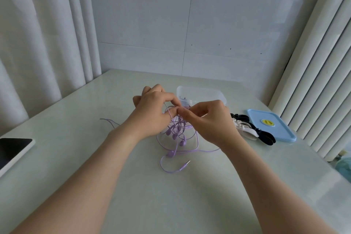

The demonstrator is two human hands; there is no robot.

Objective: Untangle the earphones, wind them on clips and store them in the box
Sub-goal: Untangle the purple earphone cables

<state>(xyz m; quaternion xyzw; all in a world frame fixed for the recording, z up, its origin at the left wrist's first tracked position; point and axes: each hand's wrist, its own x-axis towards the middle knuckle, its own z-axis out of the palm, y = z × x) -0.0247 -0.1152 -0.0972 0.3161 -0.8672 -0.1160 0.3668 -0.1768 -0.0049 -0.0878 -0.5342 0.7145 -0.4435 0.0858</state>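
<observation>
A tangle of purple earphones [175, 137] hangs from my fingers above the pale table [133, 195], with several earbuds dangling and a jack plug [185, 165] lying near me. My left hand [152, 114] pinches the purple cable at the top of the tangle. My right hand [207, 119] pinches the same cables just to its right, fingertips almost touching. Behind my hands stands the clear plastic box [201, 94], open, partly hidden. Black and white clips [250, 129] lie to the right of my right hand.
A blue box lid [269, 125] with a yellow sticker lies at the right, beside the clips. A dark-screened tablet [13, 150] rests at the table's left edge. White curtains hang on both sides, and a tiled wall stands behind.
</observation>
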